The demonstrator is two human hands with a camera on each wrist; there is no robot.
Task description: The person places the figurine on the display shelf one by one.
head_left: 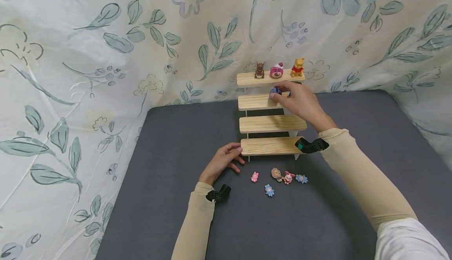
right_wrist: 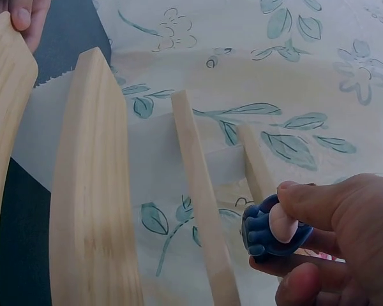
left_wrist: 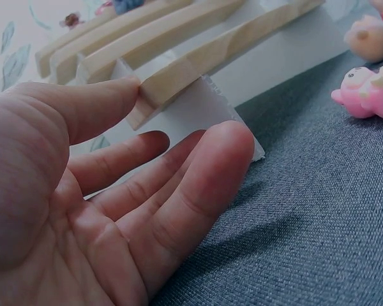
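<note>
Right hand [head_left: 300, 103] has a pinch grip on a little blue figurine [right_wrist: 268, 229] over the second step of the wooden stair shelf [head_left: 270, 124]; left hand [head_left: 222, 162] rests relaxed and spread against the bottom step's end, thumb on its edge. Five more tiny figures [head_left: 279, 178] sit on the grey tabletop [head_left: 318, 220] in front.

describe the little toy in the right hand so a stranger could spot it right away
Find the four-step wooden rack on the grey table. At its second shelf from the top, the right hand pinches a small dark blue figure. It is the only figure there; three others stand one shelf higher.
</note>
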